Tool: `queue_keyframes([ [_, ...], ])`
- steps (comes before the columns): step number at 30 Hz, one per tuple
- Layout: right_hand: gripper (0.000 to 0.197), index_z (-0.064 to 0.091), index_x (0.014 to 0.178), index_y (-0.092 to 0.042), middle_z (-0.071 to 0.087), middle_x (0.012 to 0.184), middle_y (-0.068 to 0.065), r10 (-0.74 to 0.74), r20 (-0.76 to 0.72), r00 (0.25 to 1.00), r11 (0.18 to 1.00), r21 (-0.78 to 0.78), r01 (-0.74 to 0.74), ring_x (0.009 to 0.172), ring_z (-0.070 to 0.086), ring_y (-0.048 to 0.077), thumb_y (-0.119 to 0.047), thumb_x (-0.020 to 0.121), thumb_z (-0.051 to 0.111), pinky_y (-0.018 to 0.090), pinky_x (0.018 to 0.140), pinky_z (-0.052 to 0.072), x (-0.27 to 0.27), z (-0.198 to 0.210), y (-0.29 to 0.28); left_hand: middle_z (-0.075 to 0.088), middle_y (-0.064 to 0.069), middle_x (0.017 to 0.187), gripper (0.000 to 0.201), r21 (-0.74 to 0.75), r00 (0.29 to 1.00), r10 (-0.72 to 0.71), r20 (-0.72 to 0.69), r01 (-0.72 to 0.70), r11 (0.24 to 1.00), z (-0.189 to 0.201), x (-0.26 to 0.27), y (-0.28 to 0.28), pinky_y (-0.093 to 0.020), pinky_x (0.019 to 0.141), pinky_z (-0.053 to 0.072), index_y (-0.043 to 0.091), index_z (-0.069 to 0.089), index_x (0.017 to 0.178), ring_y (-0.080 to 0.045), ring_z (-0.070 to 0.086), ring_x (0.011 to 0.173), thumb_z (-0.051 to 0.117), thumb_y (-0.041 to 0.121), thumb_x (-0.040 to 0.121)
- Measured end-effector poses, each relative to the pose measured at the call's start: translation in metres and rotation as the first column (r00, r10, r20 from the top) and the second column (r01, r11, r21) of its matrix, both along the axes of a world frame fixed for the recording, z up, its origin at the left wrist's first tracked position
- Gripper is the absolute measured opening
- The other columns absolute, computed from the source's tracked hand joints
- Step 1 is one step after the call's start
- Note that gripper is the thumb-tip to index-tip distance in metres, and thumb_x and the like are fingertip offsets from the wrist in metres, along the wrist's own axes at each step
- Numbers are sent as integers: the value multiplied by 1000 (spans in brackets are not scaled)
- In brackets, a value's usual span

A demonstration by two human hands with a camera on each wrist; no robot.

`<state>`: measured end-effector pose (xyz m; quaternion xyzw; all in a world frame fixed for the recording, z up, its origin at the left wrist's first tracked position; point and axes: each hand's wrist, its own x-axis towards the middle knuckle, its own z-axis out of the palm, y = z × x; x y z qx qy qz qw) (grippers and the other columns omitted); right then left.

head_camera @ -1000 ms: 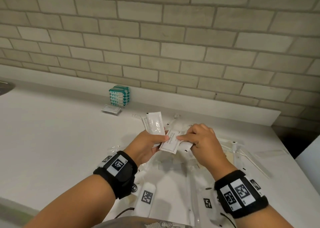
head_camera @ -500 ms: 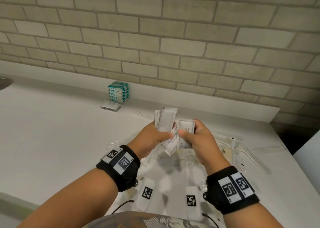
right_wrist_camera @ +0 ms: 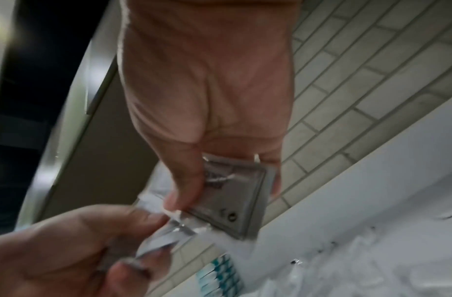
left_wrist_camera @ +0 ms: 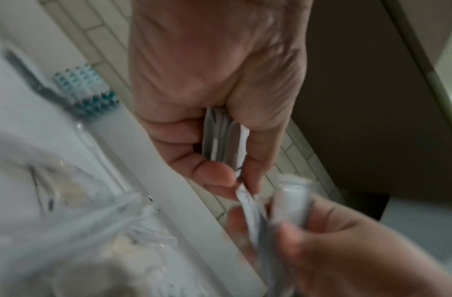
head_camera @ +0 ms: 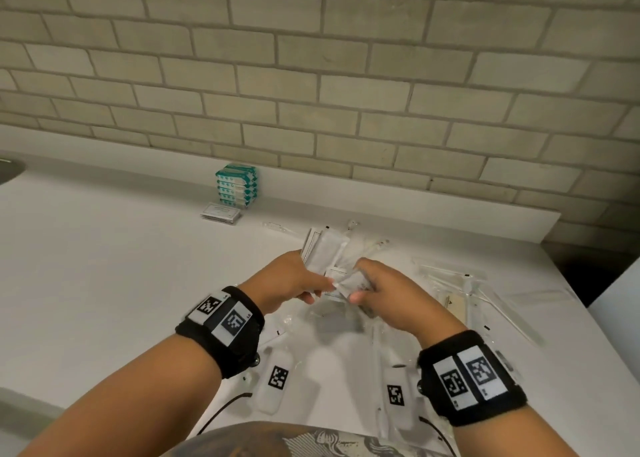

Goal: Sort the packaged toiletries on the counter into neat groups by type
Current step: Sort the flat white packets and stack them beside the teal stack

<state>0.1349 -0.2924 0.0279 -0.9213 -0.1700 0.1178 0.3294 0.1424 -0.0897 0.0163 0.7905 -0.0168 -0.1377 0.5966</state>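
Hands meet above the white tabletop [head_camera: 104, 283] in our head view: our left hand [head_camera: 291, 280] curls around a fan of white sachets [head_camera: 325, 252] whose long axes rise away from us toward the brick wall [head_camera: 311, 75], while our right hand [head_camera: 388, 290] pinches a small flat packet [head_camera: 349, 283] whose lie we cannot read. Clear-wrapped items [head_camera: 460, 283] lie scattered on the tabletop to the right, too faint to name; a teal stack of packs [head_camera: 237, 186] stands against the backsplash with a flat packet pile [head_camera: 221, 212] just in front. From the left wrist, the left hand's [left_wrist_camera: 214, 80] grip is pressed on the sachets [left_wrist_camera: 219, 136], seen edge-on, and the right hand [left_wrist_camera: 346, 251] is blurred. From the right wrist, thumb and fingers of the right hand [right_wrist_camera: 207, 90] pinch the printed packet [right_wrist_camera: 235, 201], its text unreadable; the left hand [right_wrist_camera: 67, 251] holds sachets [right_wrist_camera: 166, 237] touching its corner.
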Motion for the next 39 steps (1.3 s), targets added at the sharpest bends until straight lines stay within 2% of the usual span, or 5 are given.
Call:
queue_keyframes([
  [3,39,42,122,-35,57,95,-6,-94,-25,995,986,134,97,75,59,12,-19,92,62,27,62,48,-5,-5,10,71,-11,95,18,-229,998,36,-44,-45,972,4,-4,-5,-27,69,56,5,66,107,-20,68,83,64,9,89],
  [10,40,59,120,-9,71,109,14,-76,-304,949,521,800,298,101,68,33,4,83,66,47,88,55,7,-5,5,72,-8,109,22,-266,997,-34,-63,16,964,2,-15,2,-37,85,58,12,65,112,-25,70,99,65,14,90],
  [15,35,74,83,-25,69,86,-2,-108,14,994,564,824,49,85,65,17,9,76,70,29,78,52,8,9,4,70,-15,111,51,-401,987,5,-163,-71,913,7,-9,-2,-29,75,59,8,61,119,-28,71,95,43,50,97],
  [21,35,77,83,-34,67,85,-10,13,26,1000,898,439,-23,87,66,17,0,75,77,41,89,54,5,-10,-15,70,-10,93,26,-513,964,229,-132,-265,817,12,5,8,-23,64,54,12,65,107,-16,62,78,64,-3,86],
  [39,34,64,116,-9,72,109,14,6,-260,966,611,766,202,101,69,32,6,86,63,46,87,55,5,10,10,69,-14,107,22,-438,994,92,51,-61,897,23,1,-7,-40,90,54,8,64,112,-29,67,100,63,7,90],
])
